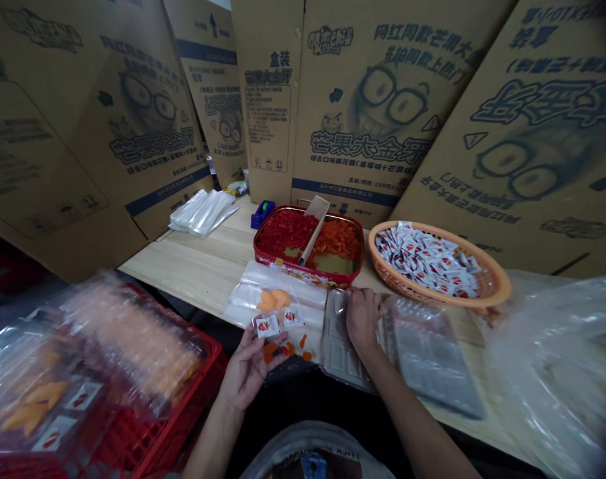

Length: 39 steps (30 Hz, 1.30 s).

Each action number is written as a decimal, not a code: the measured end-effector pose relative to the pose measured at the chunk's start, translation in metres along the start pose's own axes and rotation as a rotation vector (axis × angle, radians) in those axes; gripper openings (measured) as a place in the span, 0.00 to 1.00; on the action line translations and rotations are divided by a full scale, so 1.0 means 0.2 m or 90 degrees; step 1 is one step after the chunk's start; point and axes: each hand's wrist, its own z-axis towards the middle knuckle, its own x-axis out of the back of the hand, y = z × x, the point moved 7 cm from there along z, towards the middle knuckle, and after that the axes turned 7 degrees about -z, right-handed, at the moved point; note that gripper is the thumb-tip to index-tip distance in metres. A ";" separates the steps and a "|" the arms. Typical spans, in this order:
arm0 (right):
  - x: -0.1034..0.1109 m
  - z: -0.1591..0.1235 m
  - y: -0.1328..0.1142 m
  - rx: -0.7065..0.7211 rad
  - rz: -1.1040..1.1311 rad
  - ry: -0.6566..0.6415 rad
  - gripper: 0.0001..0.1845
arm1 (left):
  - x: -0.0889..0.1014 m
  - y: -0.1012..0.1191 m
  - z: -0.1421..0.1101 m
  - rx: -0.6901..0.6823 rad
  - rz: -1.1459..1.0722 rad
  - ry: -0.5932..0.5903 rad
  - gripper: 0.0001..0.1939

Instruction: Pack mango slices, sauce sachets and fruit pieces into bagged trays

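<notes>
My left hand (pixel 241 370) grips the near left edge of a clear plastic pack (pixel 277 307). Inside or on it show two white sachets (pixel 267 326), pale orange shaped pieces (pixel 273 299) and small red and orange pieces (pixel 303 342). To the right, the fingers of my right hand (pixel 363 315) curl over a clear compartmented plastic tray (pixel 336 332), closed at its far end; the fingertips are partly hidden. Stacked clear trays (pixel 432 359) lie just right of that wrist. Flat clear bags (pixel 247 283) lie under and behind the pack.
A red tin (pixel 307 266) with a cardboard divider (pixel 315 229) holds red and orange pieces. An orange basket (pixel 497 283) holds many sachets. Filled packs (pixel 133 339) lie in a red crate (pixel 183 412) at left. A large plastic bag (pixel 557 359) stands right; cartons (pixel 362 100) wall the back.
</notes>
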 end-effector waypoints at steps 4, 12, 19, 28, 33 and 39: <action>0.06 0.01 0.02 -0.029 0.011 0.042 0.24 | 0.02 -0.01 0.01 0.019 0.006 -0.008 0.26; 0.27 0.14 -0.01 0.032 0.256 -0.047 0.31 | 0.08 -0.01 0.02 0.044 0.003 0.002 0.24; 0.24 0.12 -0.69 0.257 0.219 -0.214 0.26 | 0.06 -0.03 0.03 0.069 -0.060 -0.029 0.18; 0.02 0.03 -1.06 0.314 0.154 -0.149 0.18 | 0.08 -0.03 0.02 0.030 -0.014 0.022 0.23; 0.03 0.05 -1.02 0.287 0.178 -0.151 0.15 | 0.11 -0.02 0.01 0.025 -0.004 0.058 0.31; 0.12 -0.01 -0.54 -0.085 0.656 -0.324 0.25 | 0.03 0.06 -0.03 0.020 -0.001 0.025 0.29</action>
